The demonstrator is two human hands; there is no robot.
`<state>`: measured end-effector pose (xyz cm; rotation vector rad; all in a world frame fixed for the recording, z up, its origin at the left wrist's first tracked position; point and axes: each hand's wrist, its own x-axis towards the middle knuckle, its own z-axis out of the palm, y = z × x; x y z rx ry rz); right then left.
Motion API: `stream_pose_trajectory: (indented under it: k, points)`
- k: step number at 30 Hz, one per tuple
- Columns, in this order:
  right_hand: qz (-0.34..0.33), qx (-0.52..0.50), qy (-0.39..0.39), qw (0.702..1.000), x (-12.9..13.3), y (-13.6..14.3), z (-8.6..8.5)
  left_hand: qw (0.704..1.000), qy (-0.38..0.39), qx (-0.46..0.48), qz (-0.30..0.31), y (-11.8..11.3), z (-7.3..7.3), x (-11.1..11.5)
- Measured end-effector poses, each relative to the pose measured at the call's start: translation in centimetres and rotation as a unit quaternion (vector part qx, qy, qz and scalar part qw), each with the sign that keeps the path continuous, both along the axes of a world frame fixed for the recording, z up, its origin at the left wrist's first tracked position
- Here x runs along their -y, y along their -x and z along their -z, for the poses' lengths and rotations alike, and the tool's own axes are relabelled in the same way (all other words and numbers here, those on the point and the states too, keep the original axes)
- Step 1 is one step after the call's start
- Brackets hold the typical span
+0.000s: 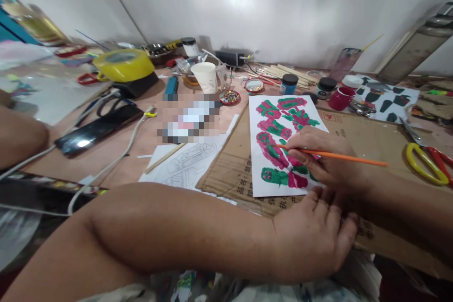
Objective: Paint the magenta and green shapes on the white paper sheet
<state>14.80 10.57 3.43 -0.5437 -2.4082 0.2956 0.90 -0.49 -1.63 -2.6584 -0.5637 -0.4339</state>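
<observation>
My right hand (pixel 323 158) grips an orange-handled paintbrush (pixel 348 156), its tip down on a white sheet (pixel 283 144) painted with magenta and green shapes. The sheet lies on a flattened piece of brown cardboard (pixel 368 137). My left hand (pixel 314 238) rests palm down, fingers loosely together, on the cardboard's near edge just below the sheet and holds nothing. My left forearm crosses the bottom of the view.
Small paint jars (pixel 288 83), a magenta pot (pixel 340 98) and a paper cup (pixel 206 77) stand behind the sheet. Yellow-and-red scissors (pixel 426 158) lie at right. A yellow tape roll (pixel 123 63), black phone (pixel 99 130), white cable and pencil line drawing (pixel 187 165) are left.
</observation>
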Motion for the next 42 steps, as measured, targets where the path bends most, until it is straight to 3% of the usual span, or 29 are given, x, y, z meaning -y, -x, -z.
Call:
stream_pose_trajectory:
  k: [4,12,17,23,30,36,42]
  points:
    - [0.004,0.006,-0.032,0.999,0.0,0.3,0.8,1.0,-0.006,0.001,0.002,0.1,-0.1,0.0]
    - [-0.013,0.026,0.015,0.999,0.5,-0.5,0.9,1.0,0.003,0.007,0.006,0.1,0.1,0.0]
    - [0.035,-0.041,0.074,0.996,0.8,-0.2,0.4,1.0,-0.002,0.012,-0.002,0.0,0.0,0.0]
    - [0.156,-0.192,0.228,0.942,0.1,0.7,0.8,1.0,-0.01,0.014,0.004,0.0,0.2,-0.1]
    - [0.166,-0.243,0.342,0.892,-0.6,-0.7,1.1,1.0,-0.017,0.01,-0.005,0.1,-0.1,0.0]
    - [0.179,-0.209,0.321,0.906,0.7,-1.3,1.1,1.0,-0.003,0.0,-0.005,0.1,-0.2,0.1]
    - [0.146,-0.194,0.297,0.923,1.0,-1.0,1.8,1.0,-0.01,0.022,-0.007,0.1,0.0,0.0]
